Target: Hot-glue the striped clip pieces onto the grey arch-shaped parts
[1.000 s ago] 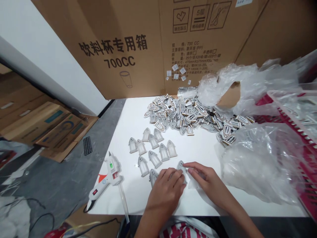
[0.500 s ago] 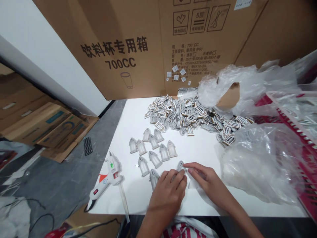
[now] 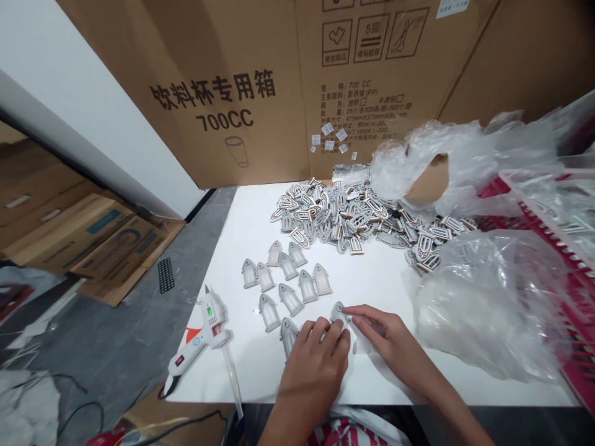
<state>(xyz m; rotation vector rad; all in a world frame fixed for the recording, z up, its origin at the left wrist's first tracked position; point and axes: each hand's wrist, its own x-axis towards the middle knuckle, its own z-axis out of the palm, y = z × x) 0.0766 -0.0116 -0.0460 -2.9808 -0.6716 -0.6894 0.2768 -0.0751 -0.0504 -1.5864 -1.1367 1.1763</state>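
Observation:
Both hands meet at a small grey arched window-shaped piece (image 3: 339, 309) lying on the white table near its front. My left hand (image 3: 317, 354) covers the lower part of this piece, fingers bent and pressed down on it. From the other side, my right hand (image 3: 388, 337) sets its index fingertip on the pointed top, with the thumb close to the edge. The part under the left fingers is hidden. Just left of my left hand lies another arched piece (image 3: 289, 335), partly covered. Several similar ones with translucent panels, such as this arched piece (image 3: 290, 299), are spread beyond it.
A white glue gun (image 3: 204, 337) rests at the table's left edge. A large heap of arched pieces (image 3: 334, 214) lies at the back, before a cardboard box (image 3: 260, 148). Clear plastic bags (image 3: 483, 310) and a pink basket (image 3: 525, 214) stand on the right.
The left fingers have shifted slightly, and a bit more of the arched piece's top shows. The right hand stays almost still at the tip.

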